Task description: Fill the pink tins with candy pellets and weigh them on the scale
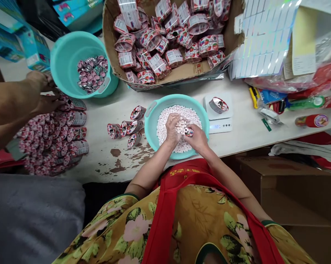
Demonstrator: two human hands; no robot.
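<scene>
A worn white bench [236, 139] runs across the scene, its paint chipped near the front edge. In the middle stands a teal bowl [201, 117] full of small white candies [191, 115]. Both hands are in it: the left hand [173, 128] is cupped over a scoop of candies, and the right hand [197, 137] grips a small strawberry-print tin [189, 132], touching the left. Just right of the bowl a scale [220, 117] carries another tin [219, 105]. A few tins [125, 128] lie just left of the bowl. At the far side sits a cardboard box [110, 22] heaped with tins, and left of it a second teal bowl [63, 55] of lids. At the far left, a co-worker's hand [46, 99] rests on a stack of tins [52, 143].
</scene>
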